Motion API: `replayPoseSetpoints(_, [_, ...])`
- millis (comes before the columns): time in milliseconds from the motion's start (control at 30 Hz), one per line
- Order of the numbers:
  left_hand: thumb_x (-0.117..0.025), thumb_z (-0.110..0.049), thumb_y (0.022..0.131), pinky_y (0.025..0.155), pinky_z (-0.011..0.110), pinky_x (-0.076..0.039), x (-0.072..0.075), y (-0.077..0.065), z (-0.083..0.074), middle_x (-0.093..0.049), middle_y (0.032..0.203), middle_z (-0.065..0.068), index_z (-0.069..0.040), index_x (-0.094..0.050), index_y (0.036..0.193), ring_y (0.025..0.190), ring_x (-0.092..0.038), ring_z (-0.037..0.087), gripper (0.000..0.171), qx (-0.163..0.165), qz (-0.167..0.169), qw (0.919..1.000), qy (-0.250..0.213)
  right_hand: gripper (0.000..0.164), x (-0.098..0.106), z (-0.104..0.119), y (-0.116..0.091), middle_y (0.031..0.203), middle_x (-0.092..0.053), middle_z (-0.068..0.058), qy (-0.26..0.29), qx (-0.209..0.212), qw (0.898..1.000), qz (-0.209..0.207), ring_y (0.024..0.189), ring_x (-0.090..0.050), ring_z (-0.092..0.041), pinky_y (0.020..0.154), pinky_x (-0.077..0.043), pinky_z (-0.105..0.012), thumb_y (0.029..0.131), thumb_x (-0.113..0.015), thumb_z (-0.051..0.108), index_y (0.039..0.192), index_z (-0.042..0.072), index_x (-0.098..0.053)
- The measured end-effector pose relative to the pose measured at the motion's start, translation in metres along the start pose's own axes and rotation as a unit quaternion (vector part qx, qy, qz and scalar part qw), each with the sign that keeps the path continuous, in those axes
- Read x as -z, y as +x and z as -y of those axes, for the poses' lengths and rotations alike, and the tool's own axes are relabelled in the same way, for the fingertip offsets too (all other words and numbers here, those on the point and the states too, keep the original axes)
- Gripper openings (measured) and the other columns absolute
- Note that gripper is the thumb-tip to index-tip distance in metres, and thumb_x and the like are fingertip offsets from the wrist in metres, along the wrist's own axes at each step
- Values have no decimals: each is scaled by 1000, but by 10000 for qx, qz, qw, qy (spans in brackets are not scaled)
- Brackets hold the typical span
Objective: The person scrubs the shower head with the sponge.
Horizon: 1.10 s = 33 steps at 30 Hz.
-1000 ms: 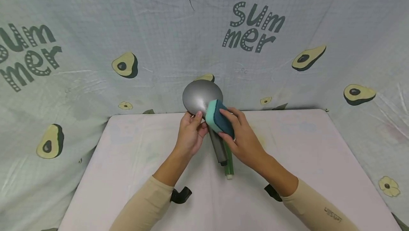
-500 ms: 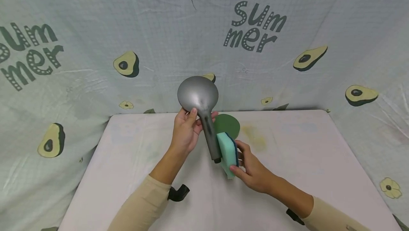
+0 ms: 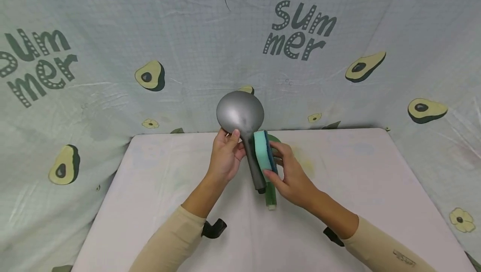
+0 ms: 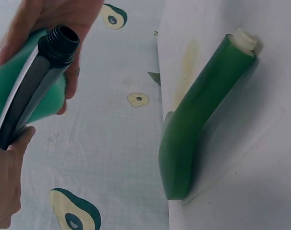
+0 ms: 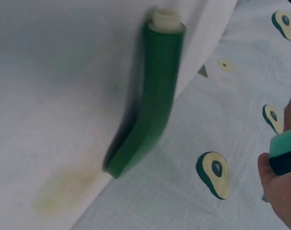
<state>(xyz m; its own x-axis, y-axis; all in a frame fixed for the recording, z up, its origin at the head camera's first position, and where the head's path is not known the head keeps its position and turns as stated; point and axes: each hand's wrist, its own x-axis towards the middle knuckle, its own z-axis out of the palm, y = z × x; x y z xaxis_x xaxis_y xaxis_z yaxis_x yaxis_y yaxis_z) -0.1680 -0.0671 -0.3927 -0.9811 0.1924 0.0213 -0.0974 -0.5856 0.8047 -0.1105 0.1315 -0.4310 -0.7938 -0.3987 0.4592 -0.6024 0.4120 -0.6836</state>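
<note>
A grey shower head [image 3: 240, 111] is held up over the table by my left hand [image 3: 224, 157], thumb and fingers at its neck. Its smooth round back faces up in the head view, and the handle slants down to a threaded black end [image 4: 64, 43]. My right hand [image 3: 293, 178] grips a two-layer sponge [image 3: 263, 151], its teal foam side against the handle and its dark blue side toward the palm. Below them, a green shower head [image 4: 198, 115] with a pale threaded end lies on the table, partly hidden by the sponge in the head view.
The table [image 3: 161, 205] has a pale cover with a yellowish stain [image 5: 68, 189] near its far edge. Behind it hangs a cloth [image 3: 210, 46] printed with avocados and lettering. Black straps show at both forearms.
The sponge went down from the neck to the lower end of the handle, then back up to mid-handle. The grey shower head shifted slightly left and back right in my left hand.
</note>
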Motion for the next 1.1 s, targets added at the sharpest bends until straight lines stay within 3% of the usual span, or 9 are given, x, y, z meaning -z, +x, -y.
replayPoseSetpoints(133, [-38, -11, 113, 81, 28, -63, 0, 1, -1, -57, 141, 17, -4, -31, 155, 93, -75, 16, 43, -116, 55, 9999, 58, 63, 1, -1, 0, 149, -36, -22, -828, 582, 9949, -7, 129, -52, -36, 97, -57, -54, 105, -58, 39, 153, 9, -32])
replayPoseSetpoints(233, [-36, -12, 113, 92, 39, -62, 3, 3, -4, -47, 153, 23, -7, -27, 158, 105, -76, 25, 46, -236, 76, 9997, 48, 65, 1, -5, -12, 147, -39, -25, -1718, 1167, 9779, 225, 128, -52, -40, 93, -60, -52, 97, -74, 35, 150, 15, -43])
replayPoseSetpoints(400, [-35, -10, 113, 91, 40, -62, 7, 8, -8, -47, 154, 21, -8, -29, 158, 109, -74, 33, 45, -343, -242, 9991, 10, 84, 6, -17, -29, 142, -46, -26, -2580, 1973, 9442, 551, 128, -50, -39, 93, -59, -49, 71, -96, 17, 144, 25, -57])
replayPoseSetpoints(467, [-35, -10, 113, 90, 38, -62, 8, 9, -9, -47, 154, 19, -8, -30, 157, 110, -74, 35, 44, -347, -343, 9988, -56, 80, 12, -20, -32, 141, -47, -25, -2696, 2092, 9381, 595, 128, -49, -38, 94, -59, -49, 72, -95, 16, 142, 27, -59])
replayPoseSetpoints(567, [-36, -10, 113, 91, 39, -62, 8, 10, -8, -47, 154, 19, -9, -31, 157, 112, -72, 39, 44, -347, -470, 9983, -30, 54, 19, -23, -32, 140, -50, -23, -2933, 2279, 9271, 501, 125, -51, -40, 94, -58, -50, 92, -78, 17, 141, 29, -60])
replayPoseSetpoints(733, [-39, -10, 112, 94, 40, -61, 10, 11, -4, -49, 151, 22, -6, -33, 156, 118, -67, 46, 44, -367, -801, 9942, 614, 38, 12, -17, -25, 139, -57, -16, -3609, 2907, 8854, 360, 118, -56, -38, 94, -57, -46, 111, -42, 20, 140, 30, -63])
replayPoseSetpoints(967, [-40, -10, 112, 87, 33, -61, 10, 8, -1, -54, 146, 24, -3, -38, 153, 116, -69, 42, 41, -434, -993, 9880, 1104, 50, -21, 4, -19, 142, -55, -4, -4423, 3326, 8268, 1007, 122, -56, -27, 103, -52, -37, 91, -82, 28, 137, 30, -65])
replayPoseSetpoints(1033, [-40, -11, 112, 86, 33, -61, 10, 8, -2, -54, 146, 24, -4, -38, 152, 111, -72, 37, 41, -415, -967, 9898, 958, 54, -25, 7, -19, 141, -55, -3, -4431, 3286, 8270, 1081, 122, -56, -26, 102, -51, -37, 86, -87, 29, 136, 30, -65])
replayPoseSetpoints(1100, [-39, -11, 113, 86, 34, -62, 10, 8, -4, -53, 146, 23, -5, -37, 152, 104, -75, 32, 40, -410, -918, 9921, 751, 59, -24, 8, -20, 140, -55, -5, -4288, 3160, 8401, 1024, 122, -55, -28, 102, -52, -38, 83, -90, 29, 135, 32, -64])
